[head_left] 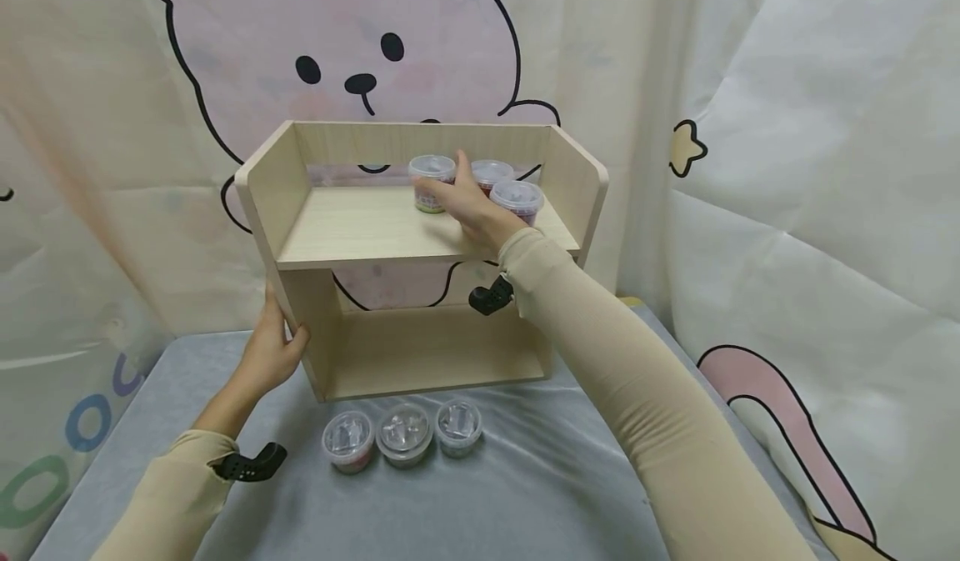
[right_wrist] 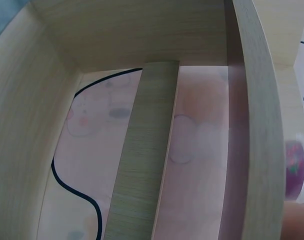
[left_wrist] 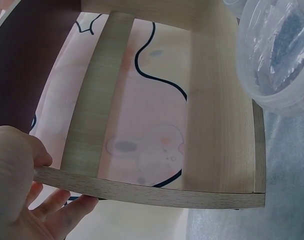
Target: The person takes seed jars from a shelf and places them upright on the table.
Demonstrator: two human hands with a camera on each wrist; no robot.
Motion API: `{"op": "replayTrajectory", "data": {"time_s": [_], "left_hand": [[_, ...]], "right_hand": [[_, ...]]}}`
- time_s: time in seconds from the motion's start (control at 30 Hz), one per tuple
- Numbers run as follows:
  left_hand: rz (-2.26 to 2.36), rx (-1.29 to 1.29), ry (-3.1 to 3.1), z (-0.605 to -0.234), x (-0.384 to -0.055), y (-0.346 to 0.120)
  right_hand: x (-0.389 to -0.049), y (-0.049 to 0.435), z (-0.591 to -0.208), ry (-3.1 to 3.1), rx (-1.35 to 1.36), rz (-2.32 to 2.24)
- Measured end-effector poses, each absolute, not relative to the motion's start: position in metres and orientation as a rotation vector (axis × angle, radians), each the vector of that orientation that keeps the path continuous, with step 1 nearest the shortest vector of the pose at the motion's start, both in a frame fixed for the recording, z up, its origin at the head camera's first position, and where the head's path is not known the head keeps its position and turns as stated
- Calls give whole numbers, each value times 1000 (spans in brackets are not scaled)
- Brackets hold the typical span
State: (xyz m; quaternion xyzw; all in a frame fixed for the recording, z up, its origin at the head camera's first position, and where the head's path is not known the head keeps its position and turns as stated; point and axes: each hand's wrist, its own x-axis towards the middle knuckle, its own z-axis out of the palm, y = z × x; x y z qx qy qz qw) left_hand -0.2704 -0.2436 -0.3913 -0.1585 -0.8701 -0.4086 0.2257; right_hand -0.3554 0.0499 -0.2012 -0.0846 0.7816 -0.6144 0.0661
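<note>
A pale wooden two-tier shelf stands tilted on the table. My left hand grips the edge of its left side panel; the left wrist view shows the thumb inside and the fingers outside. Over the upper board, my right hand holds a small clear lidded tub between thumb and fingers. Two more lidded tubs stand on that board to its right, one behind and one in front, partly hidden by the hand. In the right wrist view the hand is mostly out of frame.
Three similar lidded tubs, left, middle and right, stand in a row before the shelf. A grey-blue cloth covers the table. Printed curtains hang behind and at the sides.
</note>
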Motion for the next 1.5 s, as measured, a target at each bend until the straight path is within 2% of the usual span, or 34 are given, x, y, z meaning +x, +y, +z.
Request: {"op": "replayTrajectory", "data": {"time_s": [0.47,1.0,1.5], "left_hand": [[-1129,-451,-2412,-392,-271,-245],[-1124,-424,-2428,-392,-269,-244],[-1139,-426,-2423,-392,-268,-244]], "right_hand": [[-363,44,-200,2376,-271,-1764],[-360,43,-203,2155,-329,-1949],[-329,53,-193,2138,-468,-1931]]}}
